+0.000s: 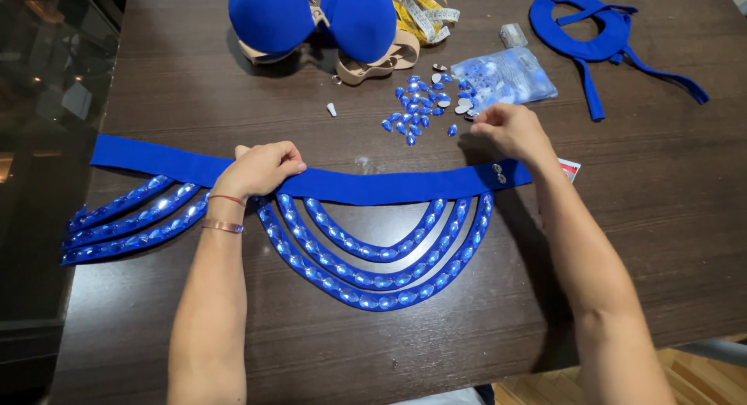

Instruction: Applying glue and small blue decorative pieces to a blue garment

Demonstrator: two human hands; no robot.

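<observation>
A long blue fabric belt lies across the dark wooden table, with draped loops of blue gems hanging from it toward me. My left hand rests closed on the belt's upper edge, left of centre. My right hand is at the loose blue gems, fingertips pinched at the pile's right end; whether a gem is between them is too small to tell.
A clear bag of gems lies beside the pile. A blue padded bra top and a yellow tape measure sit at the far edge. A blue collar piece with straps lies far right. A small white cap.
</observation>
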